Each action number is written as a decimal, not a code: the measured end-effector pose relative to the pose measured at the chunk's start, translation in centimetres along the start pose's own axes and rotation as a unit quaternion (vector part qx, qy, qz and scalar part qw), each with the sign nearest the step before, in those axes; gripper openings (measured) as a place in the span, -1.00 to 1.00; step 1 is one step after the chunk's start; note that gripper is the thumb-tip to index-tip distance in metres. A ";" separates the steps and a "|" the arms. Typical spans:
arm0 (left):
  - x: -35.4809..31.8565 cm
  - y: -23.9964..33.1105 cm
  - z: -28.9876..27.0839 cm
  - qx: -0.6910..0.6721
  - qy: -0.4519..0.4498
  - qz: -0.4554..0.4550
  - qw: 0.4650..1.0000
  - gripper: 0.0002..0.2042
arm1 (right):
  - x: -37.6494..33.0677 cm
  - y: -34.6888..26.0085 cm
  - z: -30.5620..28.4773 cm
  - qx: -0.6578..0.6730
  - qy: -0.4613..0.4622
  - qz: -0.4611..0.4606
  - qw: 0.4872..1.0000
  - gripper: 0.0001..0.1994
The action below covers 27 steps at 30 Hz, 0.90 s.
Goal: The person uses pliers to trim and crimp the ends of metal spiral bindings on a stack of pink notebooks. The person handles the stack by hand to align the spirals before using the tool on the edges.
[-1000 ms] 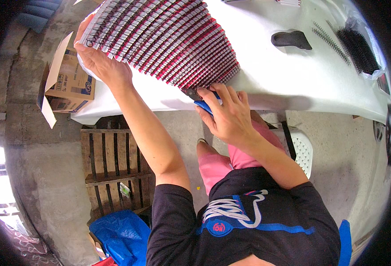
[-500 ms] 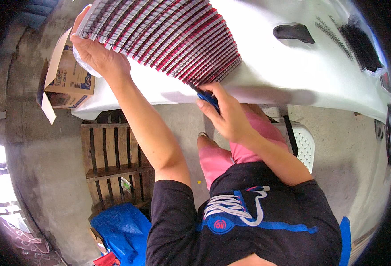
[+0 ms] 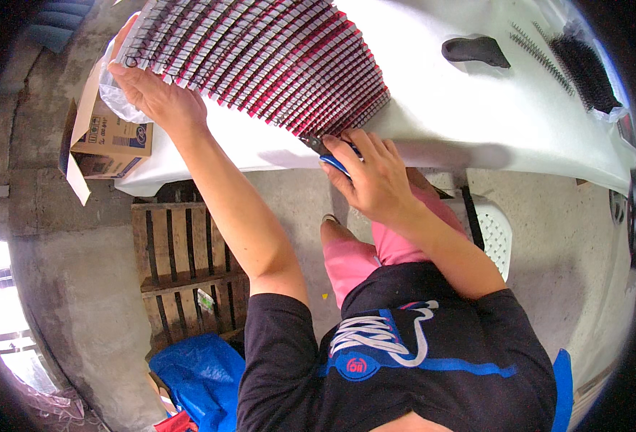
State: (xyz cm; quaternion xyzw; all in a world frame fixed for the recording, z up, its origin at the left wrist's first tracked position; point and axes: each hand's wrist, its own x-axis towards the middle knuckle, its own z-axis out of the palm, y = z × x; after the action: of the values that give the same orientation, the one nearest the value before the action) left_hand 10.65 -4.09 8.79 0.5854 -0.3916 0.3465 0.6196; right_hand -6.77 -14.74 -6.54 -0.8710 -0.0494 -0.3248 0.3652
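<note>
Head view: red-and-white ribbed sheet (image 3: 260,61)

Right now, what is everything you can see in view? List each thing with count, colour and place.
fanned cards: one large fanned sheet, red, white and black, on the table, upper left
table: one, white, across the top
cutter: one, blue handles, at the near corner of the fan
black handle piece: one, black, on the table, upper right
black combs: a bundle, black, far right of the table
cardboard box: one, brown, left of the table
wooden pallet: one, brown, on the floor, left
blue bag: one, blue, bottom left
white stool: one, white, right of the legs
left hand: flat on the fan's left edge
right hand: gripping the cutter
</note>
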 end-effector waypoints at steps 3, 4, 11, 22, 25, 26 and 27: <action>-0.3 0.2 0.1 0.048 -0.006 0.011 0.999 -0.45 | 0.4 0.4 -0.2 0.221 -0.091 0.130 0.962 -0.70; -0.3 0.3 0.0 0.044 -0.004 0.008 0.999 -0.45 | 1.1 0.5 -1.2 0.348 -0.165 0.227 0.895 -0.71; 0.2 0.0 0.0 0.017 -0.002 0.000 1.000 -0.45 | -0.2 0.6 -0.8 0.089 0.002 0.029 0.996 -0.66; 0.1 -0.1 -0.2 0.021 -0.011 0.011 1.000 -0.48 | -0.2 0.7 -0.4 -0.011 -0.009 -0.007 1.000 -0.66; -0.1 -0.1 -0.3 0.090 -0.007 0.037 0.995 -0.47 | 0.0 0.6 -0.3 0.174 -0.082 0.115 0.975 -0.70; -0.2 -0.1 -0.3 0.098 -0.005 0.034 0.995 -0.47 | 0.3 0.4 -0.8 0.299 -0.136 0.215 0.920 -0.71; -0.4 -0.1 -0.4 0.094 0.000 0.033 0.995 -0.46 | 0.5 0.2 -1.0 0.414 -0.186 0.308 0.836 -0.72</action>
State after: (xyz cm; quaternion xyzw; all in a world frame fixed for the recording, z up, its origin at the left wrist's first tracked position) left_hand 10.57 -3.73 8.42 0.6280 -0.3767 0.4020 0.5496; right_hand -6.85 -15.60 -5.88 -0.6529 0.0243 0.0236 0.7567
